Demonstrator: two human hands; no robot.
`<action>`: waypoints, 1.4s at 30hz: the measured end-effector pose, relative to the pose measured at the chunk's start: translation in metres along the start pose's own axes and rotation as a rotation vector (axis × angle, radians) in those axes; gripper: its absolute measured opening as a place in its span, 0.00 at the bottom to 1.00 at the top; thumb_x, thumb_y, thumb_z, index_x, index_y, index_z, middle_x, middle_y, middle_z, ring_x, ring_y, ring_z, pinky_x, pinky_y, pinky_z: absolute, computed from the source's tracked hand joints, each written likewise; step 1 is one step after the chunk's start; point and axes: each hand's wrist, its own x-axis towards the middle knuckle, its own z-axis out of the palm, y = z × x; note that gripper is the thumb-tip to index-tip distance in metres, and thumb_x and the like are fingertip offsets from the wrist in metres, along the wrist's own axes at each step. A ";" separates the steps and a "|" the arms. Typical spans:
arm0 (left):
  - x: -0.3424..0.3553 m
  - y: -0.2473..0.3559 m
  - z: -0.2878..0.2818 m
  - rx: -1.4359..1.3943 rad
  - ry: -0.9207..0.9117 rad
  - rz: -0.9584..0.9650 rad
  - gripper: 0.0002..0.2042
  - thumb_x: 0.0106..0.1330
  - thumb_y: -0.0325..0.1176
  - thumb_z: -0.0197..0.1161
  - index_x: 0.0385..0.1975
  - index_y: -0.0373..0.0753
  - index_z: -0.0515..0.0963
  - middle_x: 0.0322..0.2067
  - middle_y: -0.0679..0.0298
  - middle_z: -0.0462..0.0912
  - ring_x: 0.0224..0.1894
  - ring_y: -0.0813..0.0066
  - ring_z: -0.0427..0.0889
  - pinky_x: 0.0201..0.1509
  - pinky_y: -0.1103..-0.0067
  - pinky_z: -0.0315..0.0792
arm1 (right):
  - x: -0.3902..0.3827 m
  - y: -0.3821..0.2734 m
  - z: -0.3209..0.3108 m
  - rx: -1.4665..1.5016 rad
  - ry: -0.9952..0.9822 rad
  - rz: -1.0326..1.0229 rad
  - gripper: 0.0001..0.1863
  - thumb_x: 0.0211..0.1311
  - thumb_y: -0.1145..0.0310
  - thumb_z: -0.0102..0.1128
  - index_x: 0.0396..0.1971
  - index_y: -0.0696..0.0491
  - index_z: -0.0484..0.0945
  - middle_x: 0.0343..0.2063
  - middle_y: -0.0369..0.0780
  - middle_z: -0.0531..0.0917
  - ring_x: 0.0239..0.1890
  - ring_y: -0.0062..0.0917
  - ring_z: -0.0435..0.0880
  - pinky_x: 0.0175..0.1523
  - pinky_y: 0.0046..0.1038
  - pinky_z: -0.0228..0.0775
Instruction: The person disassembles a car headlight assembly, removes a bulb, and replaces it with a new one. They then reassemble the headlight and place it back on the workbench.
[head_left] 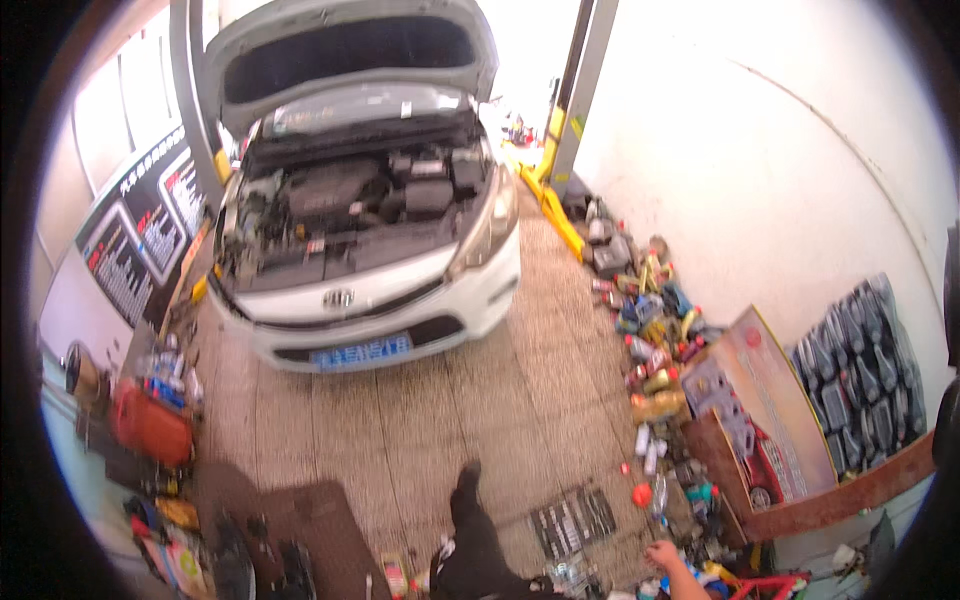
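Observation:
My right hand [661, 554] is low at the right, with nothing visible in it and its fingers slightly apart. It is over the cluttered floor, to the right of a toolset case [573, 522] lying open with rows of metal tools. An orange-red round thing [641, 495] and a clear plastic bottle [660, 500] lie just beyond the hand. My left hand does not show. One dark-clad leg [470, 530] is stretched forward on the tiles.
A white car [370, 300] with its hood [350, 55] raised stands ahead between lift posts [585, 95]. Bottles and cans [655, 350] line the right wall beside a leaning poster board [775, 420]. At left are a red container [150, 422] and a dark mat [320, 520].

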 end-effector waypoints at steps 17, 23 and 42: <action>0.220 0.956 -0.390 0.306 0.541 0.846 0.16 0.63 0.42 0.55 0.36 0.36 0.83 0.38 0.47 0.85 0.44 0.44 0.83 0.49 0.58 0.75 | 0.214 -0.313 -0.091 0.206 -0.118 0.218 0.13 0.65 0.64 0.57 0.40 0.59 0.82 0.27 0.51 0.84 0.25 0.36 0.83 0.29 0.40 0.75; 0.300 1.035 -0.337 0.610 0.341 0.600 0.20 0.64 0.46 0.54 0.41 0.36 0.84 0.41 0.47 0.85 0.45 0.46 0.84 0.51 0.58 0.76 | 0.381 -0.469 -0.248 0.009 -0.040 0.202 0.12 0.62 0.67 0.57 0.36 0.60 0.82 0.28 0.50 0.85 0.27 0.39 0.85 0.32 0.39 0.77; 0.447 1.342 -0.476 0.205 -0.042 0.082 0.20 0.65 0.43 0.58 0.51 0.36 0.78 0.46 0.48 0.84 0.43 0.53 0.86 0.49 0.65 0.78 | 0.883 -1.334 -0.492 -0.539 -0.212 -0.665 0.21 0.61 0.54 0.61 0.46 0.55 0.84 0.38 0.42 0.89 0.39 0.30 0.88 0.46 0.32 0.79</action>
